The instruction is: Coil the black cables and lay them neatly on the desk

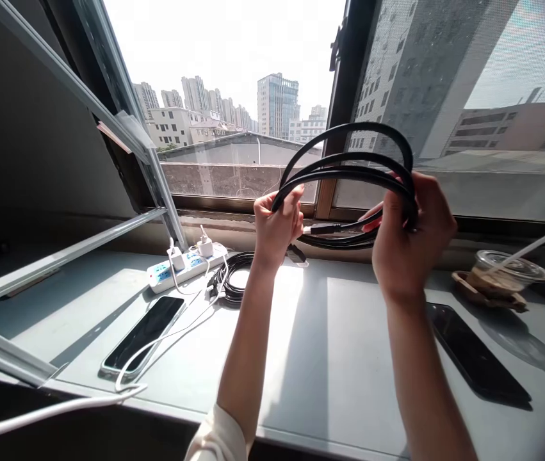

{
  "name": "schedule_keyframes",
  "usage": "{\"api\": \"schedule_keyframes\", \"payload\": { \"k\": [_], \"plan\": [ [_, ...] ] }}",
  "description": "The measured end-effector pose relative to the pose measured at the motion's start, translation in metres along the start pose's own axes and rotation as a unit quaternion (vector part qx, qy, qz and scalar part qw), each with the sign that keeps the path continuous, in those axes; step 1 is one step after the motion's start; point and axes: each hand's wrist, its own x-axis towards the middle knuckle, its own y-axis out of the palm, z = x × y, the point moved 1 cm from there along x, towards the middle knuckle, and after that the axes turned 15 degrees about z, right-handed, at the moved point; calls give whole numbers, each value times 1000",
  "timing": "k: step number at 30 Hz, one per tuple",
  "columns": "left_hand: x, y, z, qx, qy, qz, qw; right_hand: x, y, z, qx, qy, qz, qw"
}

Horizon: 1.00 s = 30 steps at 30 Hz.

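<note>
Indoors, grey sill (330, 358) under sunlit window (234, 77); we clamp left hand (276, 227) and right hand (409, 240) on looped black cable (349, 168).

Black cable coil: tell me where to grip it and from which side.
Grip the black cable coil at its right bend, where the loops bunch into one bundle. Come from the right with fingers wrapped around all strands, as the right hand does. Toward the top and left the loops fan apart, so a grip there would likely catch only one strand, as the left hand does.
</note>
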Motion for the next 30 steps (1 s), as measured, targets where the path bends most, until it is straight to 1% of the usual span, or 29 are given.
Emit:
{"api": "schedule_keyframes", "payload": {
  "k": [2, 6, 9, 12, 14, 17, 19, 21, 23, 25, 27, 28, 29, 30],
  "plan": [
    [-1, 0, 1, 1, 9, 0, 1000, -1, 2, 1, 9, -13, -27, 999],
    [-1, -1, 6, 15, 25, 39, 999, -1, 4, 3, 16, -27, -66, 997],
    [1, -5, 10, 15, 25, 67, 997, -2, 3, 5, -8, 1, -54, 999],
    [1, -7, 10, 24, 18, 88, 996, -2, 4, 4, -33, 35, -29, 998],
    [0, -9, 6, 36, 15, 91, 995, -2, 5, 4, -16, 37, -15, 999],
    [-3, -10, 0, 53, 23, 76, 995, -1, 8, 5, 54, 34, 7, 998],
    [-3, -12, -2, 70, 33, 51, 996, -1, 9, 6, 100, 34, 37, 994],
    [-2, -15, 0, 97, 39, 36, 994, 1, 8, 5, 140, 27, 89, 986],
    [1, -18, 3, 122, 38, 42, 991, 3, 4, 0, 174, 22, 148, 973],
    [3, -20, 6, 133, 39, 51, 989, 6, 0, -8, 194, 35, 211, 957],
    [4, -20, 7, 131, 54, 38, 989, 8, -3, -15, 190, 48, 278, 940],
    [5, -20, 7, 129, 63, 29, 989, 9, -3, -18, 179, 50, 302, 935],
    [5, -19, 7, 129, 69, 23, 989, 10, -4, -19, 165, 51, 311, 935],
    [5, -18, 6, 133, 72, 19, 988, 10, -3, -19, 150, 52, 305, 939]
  ]
}}
